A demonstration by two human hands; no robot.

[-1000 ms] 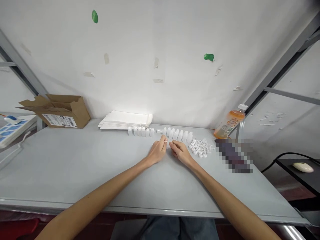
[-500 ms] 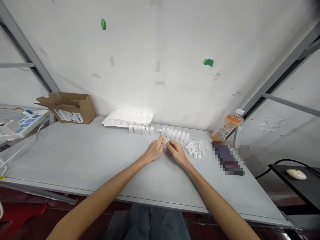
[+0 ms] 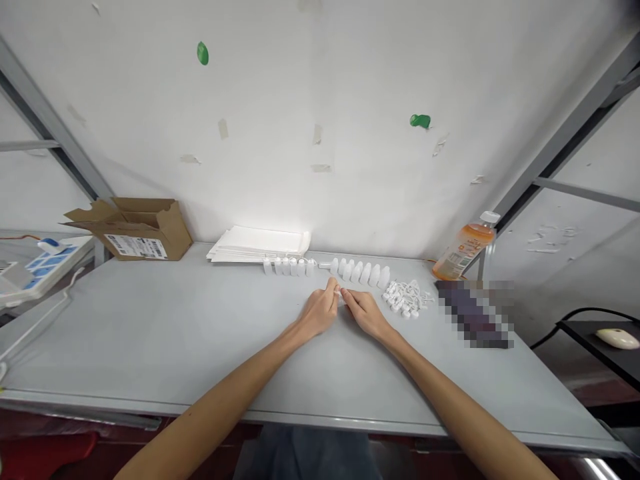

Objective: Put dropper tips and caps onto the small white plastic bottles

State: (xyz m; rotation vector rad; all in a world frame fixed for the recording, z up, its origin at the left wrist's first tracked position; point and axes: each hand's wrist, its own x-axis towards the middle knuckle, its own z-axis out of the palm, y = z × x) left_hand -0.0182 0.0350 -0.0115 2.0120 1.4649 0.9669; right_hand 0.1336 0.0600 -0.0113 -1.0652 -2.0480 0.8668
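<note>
My left hand (image 3: 321, 310) is closed, its thumb and fingers pinching a small white piece (image 3: 339, 293) that is mostly hidden. From the other side, my right hand (image 3: 364, 311) closes its fingertips on the same white piece, so both hands meet above the table. Just beyond them stands a slanting row of small white bottles (image 3: 367, 274). Farther left is another row of small white capped bottles (image 3: 293, 267). A pile of white caps with thin cord-like tails (image 3: 406, 298) lies right of my right hand.
A stack of white sheets or envelopes (image 3: 260, 241) lies against the wall, with an open cardboard box (image 3: 145, 230) to its left. At the right stand a bottle of orange drink (image 3: 465, 250) and a blurred dark object (image 3: 473, 313). The grey table (image 3: 175, 327) carries everything.
My hands have come together; the gap between their fingertips has closed, and the right fingertips now touch the white piece. The camera view has shifted slightly.
</note>
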